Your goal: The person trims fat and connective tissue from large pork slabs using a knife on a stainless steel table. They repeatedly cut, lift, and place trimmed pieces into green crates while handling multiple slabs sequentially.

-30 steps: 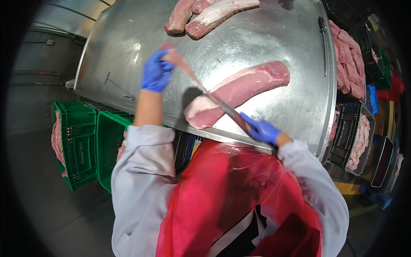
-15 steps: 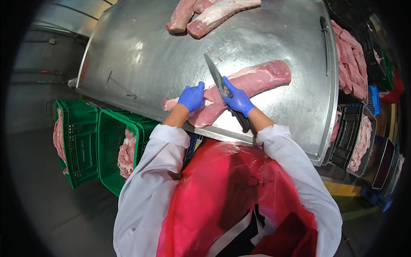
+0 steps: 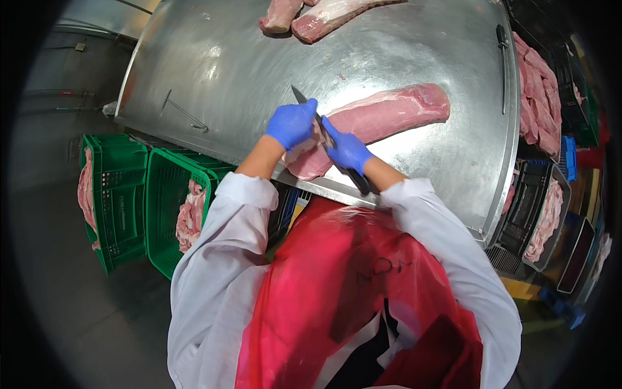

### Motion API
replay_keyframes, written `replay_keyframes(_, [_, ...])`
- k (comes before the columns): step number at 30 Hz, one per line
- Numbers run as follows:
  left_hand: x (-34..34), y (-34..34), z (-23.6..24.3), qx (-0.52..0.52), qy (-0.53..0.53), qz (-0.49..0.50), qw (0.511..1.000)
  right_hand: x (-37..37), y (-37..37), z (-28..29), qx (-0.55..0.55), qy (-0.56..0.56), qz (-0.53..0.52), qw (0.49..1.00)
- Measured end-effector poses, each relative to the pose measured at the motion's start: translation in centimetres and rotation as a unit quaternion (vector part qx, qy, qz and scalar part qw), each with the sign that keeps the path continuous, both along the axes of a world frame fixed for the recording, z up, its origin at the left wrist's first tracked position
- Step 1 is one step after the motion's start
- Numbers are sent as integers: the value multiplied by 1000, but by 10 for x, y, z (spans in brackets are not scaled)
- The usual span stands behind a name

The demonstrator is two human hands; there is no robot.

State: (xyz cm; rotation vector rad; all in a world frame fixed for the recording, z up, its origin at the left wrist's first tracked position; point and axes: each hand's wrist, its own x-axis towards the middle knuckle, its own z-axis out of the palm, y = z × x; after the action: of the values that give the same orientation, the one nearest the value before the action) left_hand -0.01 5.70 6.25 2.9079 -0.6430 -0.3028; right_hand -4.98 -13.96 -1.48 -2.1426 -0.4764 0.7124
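Note:
A long pink pork loin (image 3: 395,115) lies slantwise on the steel table, its near end close to the front edge. In blue gloves, my right hand (image 3: 350,154) is wrapped around a knife (image 3: 360,182), whose dark blade points up and to the left across the loin's near end. My left hand (image 3: 291,124) is closed beside the blade, on a pale strip of the loin's near left end. Its fingers partly hide the blade and the strip.
More pork loins (image 3: 324,23) lie at the table's (image 3: 214,84) far side. A thin metal rod (image 3: 184,113) is at left, a long dark-handled tool (image 3: 503,65) at right. Green crates (image 3: 123,207) of meat stand left; meat pieces (image 3: 536,91) and a dark crate (image 3: 526,201) stand right.
My left hand has moved up and toward the blade, raising the strip from the table. My right hand and the knife have shifted slightly left, and the blade lies more behind my left hand.

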Motion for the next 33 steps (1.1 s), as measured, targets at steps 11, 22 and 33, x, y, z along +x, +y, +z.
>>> replay_keyframes(11, [-1,19,58,58,-20,-13,998,4,41,-1,-12,-32,35,999])
replay_keyframes(22, [-18,42,139,-38,-95,-10,995,-6,60,6,36,-84,94,991])
replay_keyframes(33, [-88,129,232,-39,-229,91,968,0,85,40,120,-130,175,968])
